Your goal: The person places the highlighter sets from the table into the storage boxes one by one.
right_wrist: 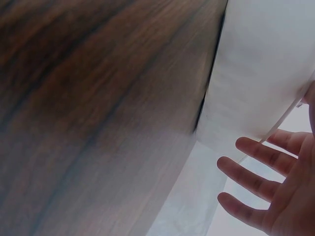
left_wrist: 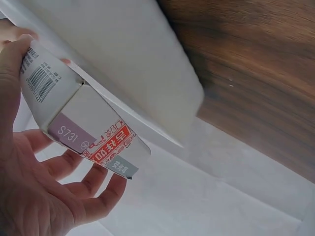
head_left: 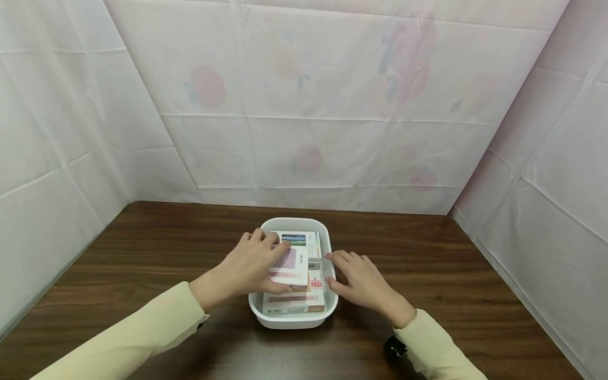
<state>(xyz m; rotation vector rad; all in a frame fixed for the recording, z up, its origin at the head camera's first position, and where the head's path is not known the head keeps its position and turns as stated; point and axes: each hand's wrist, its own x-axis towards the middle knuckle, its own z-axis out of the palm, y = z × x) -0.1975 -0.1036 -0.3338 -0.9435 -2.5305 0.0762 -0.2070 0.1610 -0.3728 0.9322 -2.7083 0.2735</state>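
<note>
My left hand (head_left: 247, 265) grips a small white box with a purple panel (head_left: 295, 268) over the white bin (head_left: 295, 323). In the left wrist view this box (left_wrist: 91, 110) shows a barcode, a purple "S731" mark and red printing, with the thumb and fingers at opposite sides. My right hand (head_left: 362, 281) is at the bin's right rim, and in the right wrist view its fingers (right_wrist: 251, 177) are spread and fairly straight beside the wall. Inside the bin lie a box with a window showing blue and green pens (head_left: 313, 244) and a white and orange-brown box (head_left: 304, 303), partly covered by the held box.
The bin stands on a dark brown wooden table (head_left: 180, 237). White cloth with faint pink fruit prints (head_left: 309, 158) hangs behind the table and along both sides. A black band (head_left: 395, 348) is at the right wrist.
</note>
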